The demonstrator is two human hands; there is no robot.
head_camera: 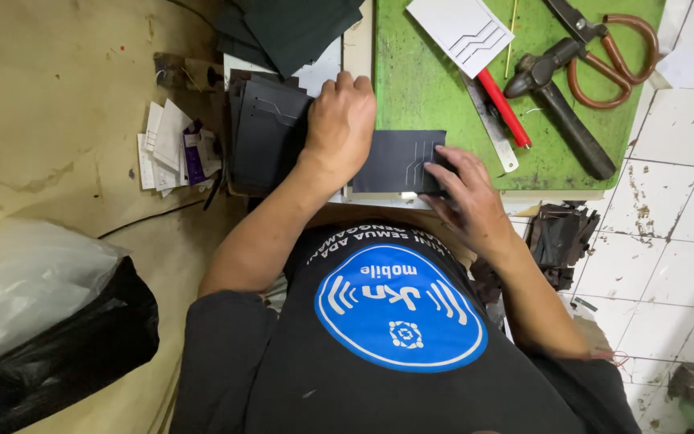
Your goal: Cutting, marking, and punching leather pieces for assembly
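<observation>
Two hands work a dark cut piece [399, 161] at the near edge of a green mat [411, 88]. Far left lie a clear and black plastic bag [50, 321] and some paper scraps [172, 145]. Next comes a stack of dark pieces [268, 133] with zigzag lines, just beside the left hand [340, 120], which is closed in a loose fist, knuckles pressing the piece's left edge. The right hand [463, 193] lies open, fingertips on the piece's right edge, possibly pinching it, though the view is unclear. Further right on the mat sit a white template [459, 32], a red-handled knife [504, 108], a hammer [564, 112] and scissors [612, 48]. Doing this well likely means holding the piece flat and square, with even pressure from both sides
</observation>
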